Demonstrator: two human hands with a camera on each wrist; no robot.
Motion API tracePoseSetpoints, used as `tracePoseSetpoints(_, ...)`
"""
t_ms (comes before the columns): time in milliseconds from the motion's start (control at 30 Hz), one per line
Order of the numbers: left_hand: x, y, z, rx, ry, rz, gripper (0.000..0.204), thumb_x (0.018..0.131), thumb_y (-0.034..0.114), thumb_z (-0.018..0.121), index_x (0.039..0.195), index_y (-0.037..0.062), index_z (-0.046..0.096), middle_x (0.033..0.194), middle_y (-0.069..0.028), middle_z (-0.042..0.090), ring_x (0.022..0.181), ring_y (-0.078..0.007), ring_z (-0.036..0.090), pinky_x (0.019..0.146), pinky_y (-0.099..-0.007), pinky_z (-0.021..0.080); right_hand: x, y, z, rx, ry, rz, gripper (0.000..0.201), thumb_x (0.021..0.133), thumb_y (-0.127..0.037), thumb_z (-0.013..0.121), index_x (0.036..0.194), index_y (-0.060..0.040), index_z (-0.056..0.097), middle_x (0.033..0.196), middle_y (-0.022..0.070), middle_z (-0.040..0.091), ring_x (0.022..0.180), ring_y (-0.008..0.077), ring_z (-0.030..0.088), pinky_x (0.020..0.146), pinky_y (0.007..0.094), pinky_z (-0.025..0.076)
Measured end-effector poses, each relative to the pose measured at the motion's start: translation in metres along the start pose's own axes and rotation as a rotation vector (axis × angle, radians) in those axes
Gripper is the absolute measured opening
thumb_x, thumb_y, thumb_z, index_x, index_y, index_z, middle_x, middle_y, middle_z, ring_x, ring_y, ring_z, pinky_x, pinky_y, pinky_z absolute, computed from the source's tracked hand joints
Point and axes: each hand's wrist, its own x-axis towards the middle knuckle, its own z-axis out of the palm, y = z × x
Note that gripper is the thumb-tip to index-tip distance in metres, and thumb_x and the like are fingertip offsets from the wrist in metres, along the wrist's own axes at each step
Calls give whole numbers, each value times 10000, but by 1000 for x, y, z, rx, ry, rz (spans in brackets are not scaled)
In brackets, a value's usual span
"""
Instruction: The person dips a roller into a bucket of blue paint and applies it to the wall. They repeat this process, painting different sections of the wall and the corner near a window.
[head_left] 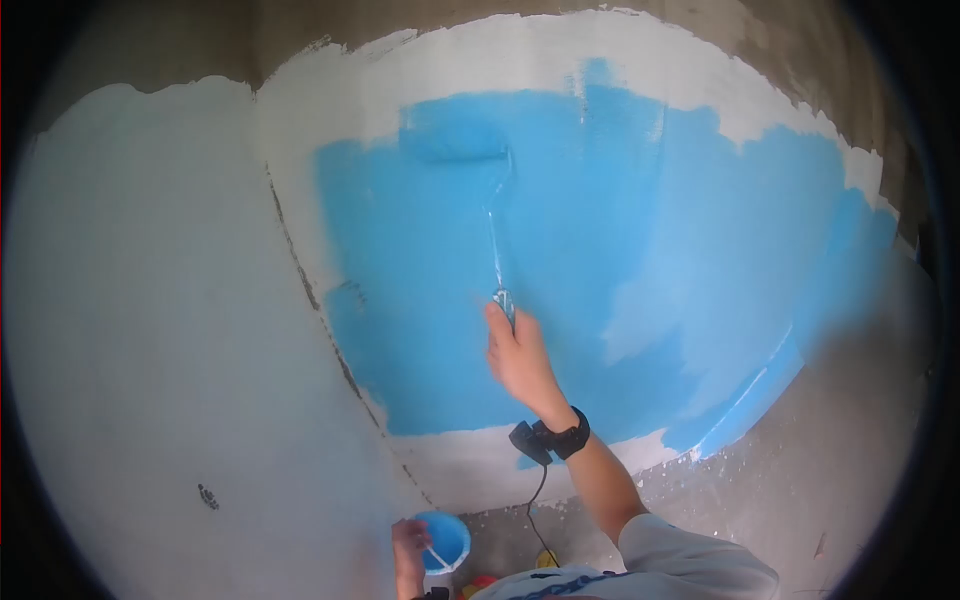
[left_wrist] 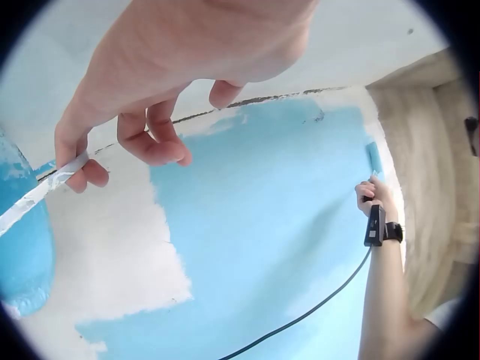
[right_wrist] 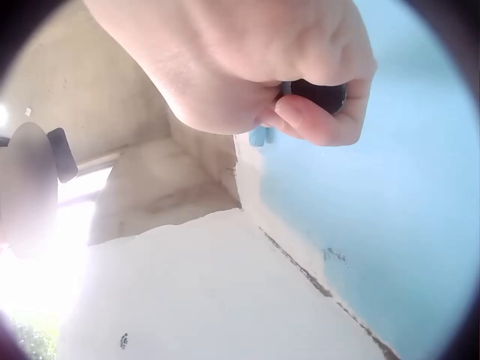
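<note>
Wall (head_left: 160,300) fills the head view, its white coat partly covered by a broad blue painted patch (head_left: 620,250). Against the upper part of that patch lies the paint roller (head_left: 462,145), its sleeve blue with paint, its thin shaft running down to the handle. The right hand (head_left: 520,360) is clenched round that handle, just below the roller and over the middle of the patch; a black wrist strap with a cable sits behind it. Below the patch's lower left edge, near the bottom of the view, the left hand (head_left: 408,548) grips the wire handle of a small blue bucket (head_left: 445,540). Blue paint coats the bucket's inside; how much it holds cannot be told.

From the left wrist, the left hand (left_wrist: 150,97) curls its fingers round a pale, paint-smeared wire, with the blue bucket (left_wrist: 22,240) hanging just beneath at the left edge. Far across the blue patch (left_wrist: 277,225), the right hand (left_wrist: 373,196) holds the roller handle up against the wall.

From the right wrist, the right hand (right_wrist: 277,67) is closed tight round a dark handle, a bit of blue showing under the fingers. The blue patch (right_wrist: 390,202) lies right of it and the white wall (right_wrist: 210,300) below.
</note>
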Motion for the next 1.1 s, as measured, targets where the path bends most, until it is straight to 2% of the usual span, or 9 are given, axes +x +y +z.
tracePoseSetpoints(100, 25, 28, -7, 21, 17, 49, 445, 895, 474, 433, 855, 61, 593, 739, -71, 543, 702, -242, 539, 681, -401, 454, 13, -3, 11, 10, 89, -29, 395, 1030, -347, 475, 735, -95, 404, 536, -52, 350, 400, 49, 337, 357, 246, 262)
tracePoseSetpoints(167, 6, 10, -9, 38, 17, -45, 443, 895, 469, 428, 846, 61, 594, 733, -71, 536, 703, -243, 539, 677, -396, 452, 12, -20, 5, -110, 80, 0, 440, 1028, -355, 459, 717, -45, 424, 555, -11, 369, 484, 98, 368, 461, 314, 340)
tracePoseSetpoints(267, 17, 12, -5, 47, -9, -16, 447, 900, 468, 424, 846, 57, 593, 734, -71, 534, 701, -244, 538, 672, -392, 451, 30, -31, 2, -144, 37, -28, 447, 1028, -353, 459, 713, -38, 421, 559, -2, 362, 488, 104, 349, 459, 325, 324)
tracePoseSetpoints(400, 16, 16, -1, 52, -48, -14, 454, 898, 472, 425, 846, 54, 593, 730, -71, 529, 702, -242, 535, 680, -393, 449, 17, -4, 4, -183, 60, -72, 445, 1026, -354, 463, 715, -38, 419, 559, 2, 355, 493, 106, 330, 458, 334, 309)
tracePoseSetpoints(500, 14, 16, 1, 49, -38, -34, 462, 898, 474, 417, 849, 49, 591, 730, -73, 526, 706, -242, 533, 692, -395, 447, 9, -10, 0, -219, 15, -32, 457, 1025, -367, 462, 701, -48, 415, 556, 3, 378, 485, 99, 349, 454, 317, 321)
tracePoseSetpoints(667, 9, 19, 4, 75, 2, -8, 477, 902, 484, 393, 849, 49, 580, 736, -72, 523, 709, -238, 528, 692, -392, 444, 22, -48, -10, 47, -164, 163, 469, 1028, -397, 444, 683, -81, 409, 535, -22, 404, 438, 89, 384, 422, 295, 339)
tracePoseSetpoints(767, 6, 20, 4, 92, -7, -23, 473, 903, 485, 392, 846, 54, 578, 742, -71, 523, 714, -235, 524, 695, -394, 444, 10, -26, -6, -17, -75, 137, 419, 1025, -380, 471, 714, -123, 357, 536, -69, 329, 404, 52, 310, 360, 252, 253)
tracePoseSetpoints(900, 6, 16, 3, 92, -22, -25, 470, 904, 483, 393, 849, 54, 577, 746, -72, 523, 717, -237, 523, 700, -396, 444, -1, -23, -10, -30, -98, 163, 467, 1027, -397, 445, 686, -80, 403, 529, -24, 392, 434, 89, 380, 417, 299, 330)
tracePoseSetpoints(1100, 6, 14, 0, 58, -8, 0, 476, 904, 484, 397, 856, 46, 577, 741, -75, 520, 718, -244, 527, 693, -397, 445, 19, -35, -4, -136, -43, -9, 431, 1028, -342, 460, 728, -35, 419, 554, 4, 344, 528, 104, 318, 483, 336, 314)
